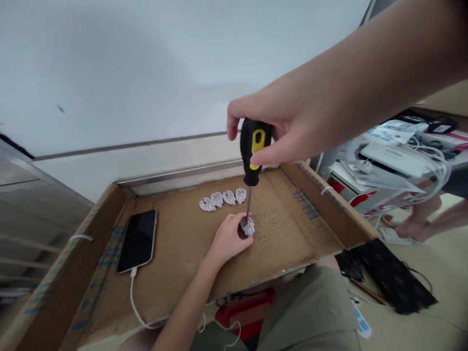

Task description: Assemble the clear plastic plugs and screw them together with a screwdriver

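Note:
My right hand point(278, 126) grips a black-and-yellow screwdriver point(251, 151) by its handle, held upright with the shaft pointing down. The shaft's lower end meets a clear plastic plug point(248, 227) on the cardboard. With thumb and fingers around its sides, my left hand point(232, 236) steadies that plug. Just behind, several similar clear plugs point(228, 197) lie in a row, metal pins upward. Many small dark bits, perhaps screws point(272, 222), are scattered to the right of the held plug. The exact contact of the screwdriver tip is too small to make out.
A phone point(138, 241) with a white cable lies at the left of the cardboard tray point(175, 273), whose side walls stand up. On the right, a cluttered table holds a white device point(393, 158) and coiled cables. Another person's feet point(415, 226) show beyond.

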Demonstrator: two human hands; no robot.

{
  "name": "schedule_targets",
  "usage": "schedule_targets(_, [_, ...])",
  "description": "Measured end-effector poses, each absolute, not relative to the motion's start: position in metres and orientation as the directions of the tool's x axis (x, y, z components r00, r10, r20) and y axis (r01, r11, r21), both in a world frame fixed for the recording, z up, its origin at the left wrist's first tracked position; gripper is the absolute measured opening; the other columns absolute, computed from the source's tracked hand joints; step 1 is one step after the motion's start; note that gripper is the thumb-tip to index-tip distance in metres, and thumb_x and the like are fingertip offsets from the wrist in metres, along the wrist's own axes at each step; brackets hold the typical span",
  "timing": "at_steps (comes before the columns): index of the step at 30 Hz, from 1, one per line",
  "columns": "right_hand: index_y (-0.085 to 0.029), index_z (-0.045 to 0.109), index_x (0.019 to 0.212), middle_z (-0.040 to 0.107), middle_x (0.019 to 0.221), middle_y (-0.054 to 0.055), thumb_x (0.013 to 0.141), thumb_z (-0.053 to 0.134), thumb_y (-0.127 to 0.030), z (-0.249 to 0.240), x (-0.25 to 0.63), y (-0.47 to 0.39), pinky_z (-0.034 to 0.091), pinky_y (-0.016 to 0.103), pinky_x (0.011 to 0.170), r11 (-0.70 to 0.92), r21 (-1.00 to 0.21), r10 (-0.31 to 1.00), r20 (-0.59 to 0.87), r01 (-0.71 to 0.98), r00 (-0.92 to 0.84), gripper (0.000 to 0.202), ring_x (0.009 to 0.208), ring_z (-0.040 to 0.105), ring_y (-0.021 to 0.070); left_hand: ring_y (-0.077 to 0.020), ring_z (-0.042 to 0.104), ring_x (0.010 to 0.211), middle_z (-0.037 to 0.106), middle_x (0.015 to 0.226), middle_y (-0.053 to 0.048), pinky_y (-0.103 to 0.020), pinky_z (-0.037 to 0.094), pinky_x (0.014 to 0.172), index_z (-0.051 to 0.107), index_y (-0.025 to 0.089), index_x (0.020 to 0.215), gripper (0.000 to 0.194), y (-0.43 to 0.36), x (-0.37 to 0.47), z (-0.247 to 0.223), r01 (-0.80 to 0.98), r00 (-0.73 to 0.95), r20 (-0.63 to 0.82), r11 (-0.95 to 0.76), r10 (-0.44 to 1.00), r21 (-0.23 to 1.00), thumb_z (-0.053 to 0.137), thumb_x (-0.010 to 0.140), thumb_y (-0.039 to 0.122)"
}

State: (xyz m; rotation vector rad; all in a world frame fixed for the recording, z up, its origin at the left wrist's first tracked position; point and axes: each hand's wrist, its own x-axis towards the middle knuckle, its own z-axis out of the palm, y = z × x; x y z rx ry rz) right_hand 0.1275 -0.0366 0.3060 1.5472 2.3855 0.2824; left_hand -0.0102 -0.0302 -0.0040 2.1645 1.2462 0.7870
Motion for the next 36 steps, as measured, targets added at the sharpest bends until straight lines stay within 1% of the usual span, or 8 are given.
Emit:
schedule_targets(4, [-0.023,0.055,0.102,0.049,0.053,0.000,0.074,0.038,-0.071,0.297,0.131,-0.029,0.042,0.039,0.069,0.281,0.473,0.936,0.059,0.835,-0.348,0.058,0.069,0.060,0.0216,-0.0216,0.053,0.100,0.060,0.104,-0.004,-0.034,0.043,0.090,0.051,0.022,0.121,0.056,-0.031,-0.012,-0.005,0.594,0.421,0.227,-0.456,0.878,0.662,0.061,0.066,0.018])
schedule_targets(7, [-0.027,0.047,0.111,0.053,0.060,-0.003,0.071,0.058,-0.054,0.297,0.136,-0.034,0.042,0.034,0.062,0.320,0.369,0.939,0.000,0.872,-0.344,0.050,0.062,0.057,0.0162,-0.0226,0.053,0.103,0.061,0.107,-0.005,-0.036,0.042,0.092,0.052,0.022,0.121,0.054,-0.031,-0.013,-0.004,0.603,0.429,0.228,-0.465,0.874,0.647,0.062,0.068,0.021])
schedule_targets(10, [-0.032,0.040,0.120,0.055,0.061,-0.006,0.075,0.059,-0.034,0.299,0.137,-0.040,0.041,0.029,0.058,0.370,0.241,0.929,-0.103,0.897,-0.355,0.049,0.054,0.052,0.0094,-0.0234,0.053,0.103,0.061,0.108,-0.005,-0.037,0.041,0.093,0.053,0.022,0.121,0.053,-0.031,-0.015,-0.004,0.598,0.439,0.233,-0.476,0.868,0.645,0.062,0.068,0.022])
schedule_targets(17, [-0.026,0.057,0.100,0.056,0.057,0.003,0.073,0.043,-0.068,0.296,0.128,-0.032,0.040,0.038,0.056,0.253,0.435,0.962,-0.020,0.864,-0.272,0.051,0.057,0.053,0.0183,-0.0218,0.054,0.096,0.061,0.102,-0.004,-0.035,0.044,0.088,0.053,0.023,0.118,0.051,-0.030,-0.016,-0.007,0.572,0.435,0.247,-0.477,0.866,0.667,0.063,0.069,0.023])
schedule_targets(23, [-0.034,0.037,0.122,0.058,0.072,-0.003,0.073,0.060,-0.038,0.304,0.132,-0.047,0.042,0.029,0.059,0.372,0.315,0.928,-0.138,0.873,-0.346,0.054,0.060,0.054,0.0120,-0.0230,0.054,0.099,0.060,0.103,-0.006,-0.037,0.043,0.089,0.053,0.022,0.118,0.052,-0.030,-0.015,-0.008,0.597,0.425,0.238,-0.468,0.873,0.651,0.064,0.068,0.025])
schedule_targets(25, [-0.030,0.044,0.116,0.056,0.064,-0.003,0.075,0.056,-0.047,0.305,0.131,-0.049,0.041,0.029,0.058,0.374,0.345,0.927,-0.151,0.861,-0.343,0.046,0.054,0.053,0.0116,-0.0230,0.054,0.098,0.060,0.102,-0.006,-0.036,0.043,0.088,0.053,0.022,0.118,0.052,-0.030,-0.015,-0.008,0.604,0.424,0.240,-0.470,0.873,0.643,0.064,0.067,0.025])
schedule_targets(30, [-0.025,0.049,0.103,0.054,0.056,-0.001,0.069,0.036,-0.077,0.299,0.126,-0.044,0.041,0.037,0.061,0.392,0.383,0.913,-0.051,0.836,-0.404,0.064,0.054,0.052,0.0173,-0.0227,0.055,0.095,0.061,0.099,-0.005,-0.035,0.044,0.086,0.054,0.023,0.116,0.053,-0.032,-0.013,-0.008,0.620,0.415,0.248,-0.471,0.876,0.627,0.065,0.065,0.023])
schedule_targets(36, [-0.032,0.033,0.115,0.061,0.072,-0.007,0.073,0.057,-0.042,0.303,0.130,-0.049,0.038,0.022,0.057,0.506,0.232,0.863,-0.136,0.831,-0.487,0.049,0.055,0.052,0.0071,-0.0235,0.055,0.097,0.061,0.100,-0.005,-0.036,0.044,0.087,0.055,0.022,0.116,0.053,-0.031,-0.012,-0.006,0.634,0.405,0.227,-0.451,0.886,0.628,0.066,0.064,0.023])
